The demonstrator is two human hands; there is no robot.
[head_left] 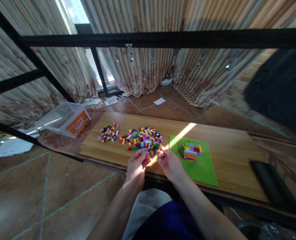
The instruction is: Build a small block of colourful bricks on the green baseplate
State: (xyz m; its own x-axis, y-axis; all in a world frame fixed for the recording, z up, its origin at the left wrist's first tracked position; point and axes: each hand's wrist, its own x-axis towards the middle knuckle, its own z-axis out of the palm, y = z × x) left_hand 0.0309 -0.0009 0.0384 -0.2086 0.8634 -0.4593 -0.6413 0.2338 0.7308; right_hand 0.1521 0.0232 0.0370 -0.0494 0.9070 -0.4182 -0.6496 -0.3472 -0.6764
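My left hand (137,162) is closed, its thumb and fingers pinched on a small pale purple toy brick (146,153). Just across from it, my right hand (171,163) closes its fingertips on a small red toy brick (164,155), partly covered by the fingers. Both hands hover at the near edge of a large pile of mixed toy bricks (144,135). To the right lies a green studded baseplate (208,166), bearing a small block-like build (191,152) of orange, blue, yellow, red and purple bricks.
A smaller brick pile (109,132) sits left on the wooden board (228,146). Beyond it stands a clear plastic bin (60,116) with an orange label. A dark flat object (273,186) lies at the right end. A black metal bar (163,39) crosses before the curtains.
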